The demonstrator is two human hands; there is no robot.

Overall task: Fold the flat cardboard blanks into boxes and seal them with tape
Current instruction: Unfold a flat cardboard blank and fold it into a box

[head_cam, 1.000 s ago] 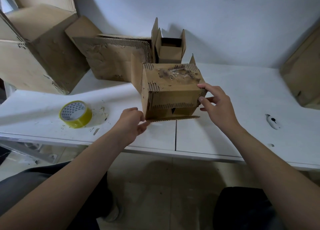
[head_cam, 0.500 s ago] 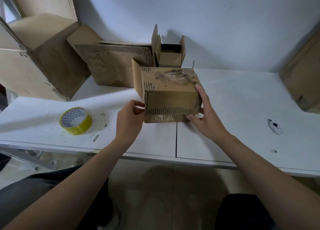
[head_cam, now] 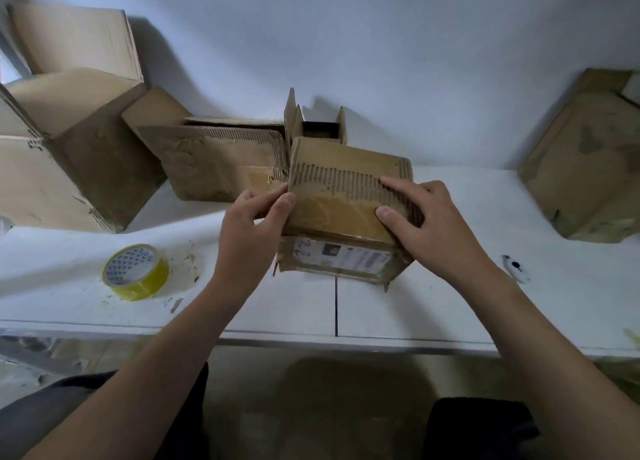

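Smack in the middle of the desk [head_cam: 450, 303], near its front edge, sits the box [head_cam: 346, 168], label [head_cam: 346, 255] facing me. Left hand [head_cam: 249, 224] pinches the top left edge between thumb and fingers. Right hand [head_cam: 429, 224] lies spread across the top, fingers fairly straight, pressing down. It looks like light, tired corrugated board with the liner peeled and the flutes showing, so I'd guess it dents easily and the flaps spring back. I'd grab it at corners and edges where it's stiffest, not mid-panel. Tape [head_cam: 135, 272] waits off to the left.
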